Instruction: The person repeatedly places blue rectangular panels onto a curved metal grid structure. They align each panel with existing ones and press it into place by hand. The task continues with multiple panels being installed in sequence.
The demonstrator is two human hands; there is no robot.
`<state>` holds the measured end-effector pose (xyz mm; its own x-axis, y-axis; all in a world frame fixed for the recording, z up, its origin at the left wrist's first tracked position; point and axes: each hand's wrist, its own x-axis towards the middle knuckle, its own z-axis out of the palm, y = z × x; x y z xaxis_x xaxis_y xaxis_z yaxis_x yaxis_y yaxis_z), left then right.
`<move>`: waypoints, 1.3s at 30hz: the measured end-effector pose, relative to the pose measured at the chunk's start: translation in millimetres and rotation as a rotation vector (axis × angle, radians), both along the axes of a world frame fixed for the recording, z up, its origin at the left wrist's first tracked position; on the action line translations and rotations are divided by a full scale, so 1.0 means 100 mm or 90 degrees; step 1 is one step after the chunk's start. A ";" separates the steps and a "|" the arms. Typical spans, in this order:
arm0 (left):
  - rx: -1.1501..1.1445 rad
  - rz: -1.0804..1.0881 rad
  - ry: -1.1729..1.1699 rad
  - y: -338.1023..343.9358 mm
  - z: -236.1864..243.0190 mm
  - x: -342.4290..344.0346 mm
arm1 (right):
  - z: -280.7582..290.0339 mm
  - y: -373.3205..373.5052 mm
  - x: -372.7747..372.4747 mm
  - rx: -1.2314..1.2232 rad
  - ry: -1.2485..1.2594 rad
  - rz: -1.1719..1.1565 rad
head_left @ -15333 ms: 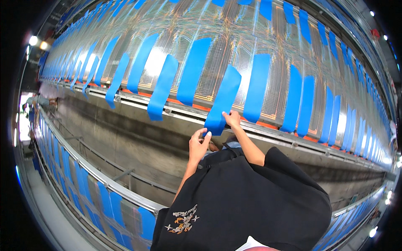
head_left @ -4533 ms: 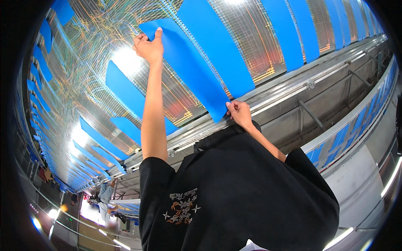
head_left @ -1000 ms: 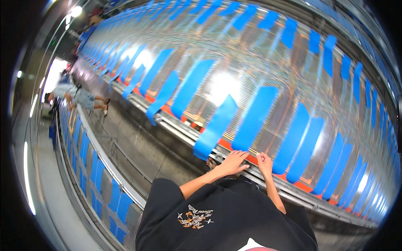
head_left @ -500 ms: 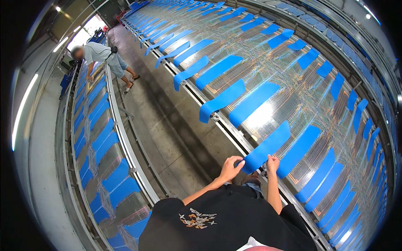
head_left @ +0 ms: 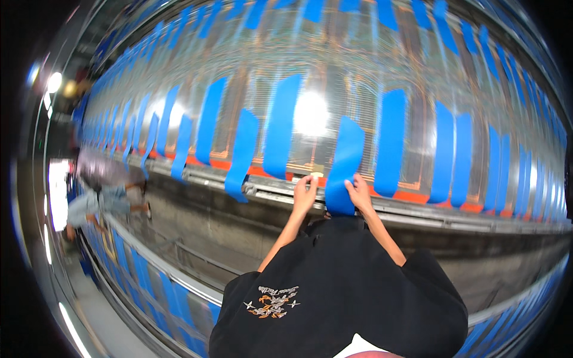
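Long blue strips lie across a shiny panel (head_left: 325, 56) covered in fine coloured lines. One blue strip (head_left: 346, 149) hangs over the red-banded edge and metal rail (head_left: 268, 195). My left hand (head_left: 307, 190) is left of this strip, fingertips drawn together beside a small pale piece (head_left: 317, 175); blur hides what, if anything, they grip. My right hand (head_left: 359, 190) grips the strip's right side with thumb and fingers, low down near the edge. My black T-shirt (head_left: 340, 280) fills the bottom.
A second long rack (head_left: 190, 285) with blue strips runs behind me at lower left, separated by a concrete walkway (head_left: 209, 227) with metal rails. At left, another person (head_left: 101, 203) in light clothing bends over that rack. Lit tubes and a bright opening are beyond.
Since half a second ago my view has swung from along the walkway to face the panel. My left hand has moved up off the strip's edge; my right hand remains at its right side.
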<state>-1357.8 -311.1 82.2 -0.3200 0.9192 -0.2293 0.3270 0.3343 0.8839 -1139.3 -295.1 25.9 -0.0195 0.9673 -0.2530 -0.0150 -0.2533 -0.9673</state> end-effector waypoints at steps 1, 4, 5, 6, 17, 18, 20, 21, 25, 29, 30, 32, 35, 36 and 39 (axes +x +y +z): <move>-0.122 -0.015 -0.119 0.08 -0.13 -0.11 | 0.34 0.06 -0.13 -0.015 0.044 0.034; -0.380 -0.116 -0.773 0.77 0.20 0.01 | 1.15 0.31 0.02 -0.018 0.060 0.194; -0.368 -0.154 -0.870 1.04 0.33 0.05 | 1.39 0.38 0.02 -0.033 0.092 0.209; -0.352 -0.178 -0.963 1.27 0.43 0.05 | 1.60 0.44 0.04 -0.070 0.144 0.251; -0.271 -0.210 -0.544 3.40 0.60 0.71 | 1.27 0.50 0.34 -0.284 0.334 -0.044; -0.288 -0.193 -0.540 3.47 0.50 0.78 | 1.13 0.48 0.34 -0.298 0.339 -0.022; -0.314 -0.161 -0.530 3.62 0.30 0.87 | 1.00 0.48 0.29 -0.312 0.344 -0.012; -0.328 -0.144 -0.522 3.68 0.20 0.89 | 0.93 0.46 0.27 -0.330 0.339 -0.010; -0.273 -0.197 -0.496 3.90 -0.09 1.06 | 0.88 0.44 0.30 -0.351 0.293 -0.095; -0.196 -0.181 -0.331 4.04 -0.28 1.24 | 0.83 0.41 0.37 -0.429 0.281 -0.184; -0.179 -0.192 -0.291 4.08 -0.32 1.27 | 0.75 0.36 0.37 -0.416 0.261 -0.180; -0.143 -0.215 -0.213 4.18 -0.44 1.33 | 0.64 0.29 0.41 -0.386 0.218 -0.171; -0.011 -0.234 0.019 4.25 -0.74 1.39 | 0.61 0.32 0.40 -0.398 0.172 -0.257; 0.056 -0.239 0.128 4.25 -0.81 1.39 | 0.60 0.32 0.41 -0.402 0.146 -0.257; 0.049 -0.213 0.226 4.25 -0.89 1.44 | 0.58 0.37 0.45 -0.409 0.090 -0.274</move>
